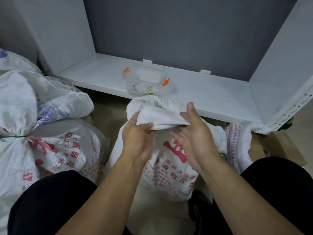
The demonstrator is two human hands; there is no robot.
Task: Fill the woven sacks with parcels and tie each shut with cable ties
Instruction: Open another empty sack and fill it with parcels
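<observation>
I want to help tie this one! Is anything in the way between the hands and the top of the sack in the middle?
No, nothing visible is in the way. The left hand already grips the bunched top of the middle sack, and the right hand is open right beside it, touching the fabric. No cable tie is on it yet.

A sack [169, 158] stands on the floor between the person's knees, just in front of a low shelf [211, 92]. Both hands meet at its gathered top — left hand [137, 138] gripping the fabric, right hand [193, 133] beside it. On the shelf behind the sack sits a plastic box [145, 80]. Left of the sack lies a tied sack [42, 146]; right of it — another sack [238, 141].
</observation>
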